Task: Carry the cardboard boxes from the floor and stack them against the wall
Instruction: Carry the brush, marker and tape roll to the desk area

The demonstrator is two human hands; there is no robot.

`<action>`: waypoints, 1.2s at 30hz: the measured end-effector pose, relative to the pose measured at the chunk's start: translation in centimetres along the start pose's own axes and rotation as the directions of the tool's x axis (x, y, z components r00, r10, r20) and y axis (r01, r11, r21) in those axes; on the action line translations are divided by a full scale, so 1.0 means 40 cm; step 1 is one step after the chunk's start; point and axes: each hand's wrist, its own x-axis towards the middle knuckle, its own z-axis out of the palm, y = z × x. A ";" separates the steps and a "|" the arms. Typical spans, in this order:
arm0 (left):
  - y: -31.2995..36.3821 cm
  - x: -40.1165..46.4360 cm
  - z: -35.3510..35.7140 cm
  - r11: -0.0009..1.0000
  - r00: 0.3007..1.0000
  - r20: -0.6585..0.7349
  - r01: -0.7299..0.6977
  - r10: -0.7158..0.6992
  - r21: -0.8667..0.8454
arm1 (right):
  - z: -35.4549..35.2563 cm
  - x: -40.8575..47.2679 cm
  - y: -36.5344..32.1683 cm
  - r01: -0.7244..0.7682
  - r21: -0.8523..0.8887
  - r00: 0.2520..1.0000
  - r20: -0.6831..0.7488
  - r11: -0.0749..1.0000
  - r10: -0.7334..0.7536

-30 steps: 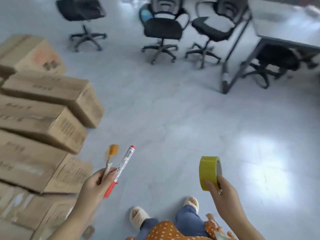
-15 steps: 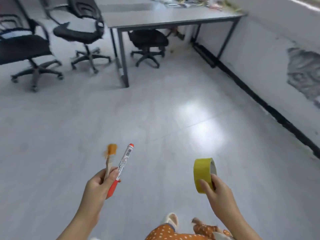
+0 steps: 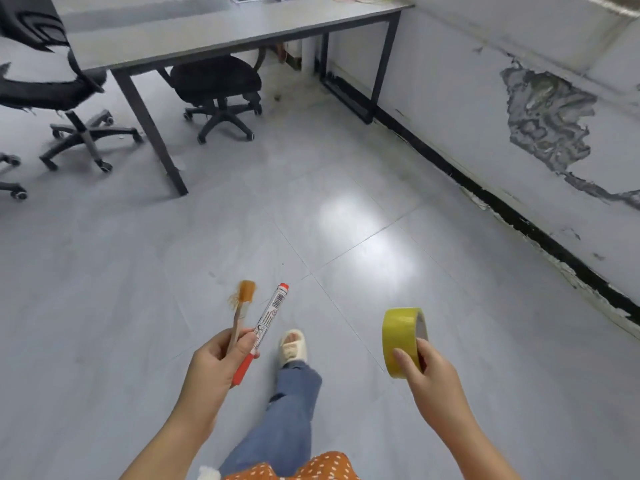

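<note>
Flanking bare floor point(image 3: 311, 209): table point(image 3: 214, 26), chairs point(image 3: 216, 81), wall point(image 3: 485, 109).

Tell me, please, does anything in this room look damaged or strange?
Yes. The wall on the right has a large patch where the paint has peeled off, and its black baseboard looks chipped and uneven.

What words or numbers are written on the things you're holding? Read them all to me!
Marker, held in the left hand: a barcode and small print on its white barrel, too small and blurred to read.
Brush: no writing visible.
Yellow tape roll, in the right hand: no writing visible.
</note>
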 end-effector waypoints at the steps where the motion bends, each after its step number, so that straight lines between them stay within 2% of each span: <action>1: 0.017 0.043 0.016 1.000 1.000 -0.004 -0.002 0.002 0.004 | -0.001 0.050 -0.009 0.006 -0.001 1.000 -0.001 1.000 -0.006; 7: 0.190 0.371 0.118 1.000 1.000 -0.019 -0.020 0.020 0.023 | -0.027 0.390 -0.111 0.026 -0.013 1.000 0.004 1.000 -0.026; 13: 0.419 0.647 0.262 0.998 0.998 0.042 -0.051 0.049 0.030 | -0.097 0.704 -0.237 0.071 -0.055 0.997 -0.002 0.996 -0.071; 18: 0.551 0.849 0.378 0.996 0.996 0.046 -0.078 0.076 0.040 | -0.135 0.974 -0.283 0.060 -0.019 0.998 -0.033 0.998 -0.061; 22: 0.636 1.041 0.479 0.997 0.998 -0.003 -0.069 0.069 0.036 | -0.165 1.236 -0.311 0.070 -0.052 0.997 0.017 0.996 -0.069; 27: 0.767 1.270 0.623 0.997 0.992 -0.112 -0.069 0.064 -0.038 | -0.239 1.587 -0.404 0.152 -0.136 0.987 0.068 0.979 -0.144; 30: 0.841 1.396 0.692 0.995 0.984 -0.173 -0.053 0.037 -0.088 | -0.265 1.790 -0.467 0.177 -0.199 0.978 0.145 0.964 -0.149; 36: 0.952 1.644 0.703 0.990 0.959 -0.285 -0.036 -0.005 -0.138 | -0.204 2.158 -0.622 0.241 -0.238 0.948 0.264 0.941 -0.176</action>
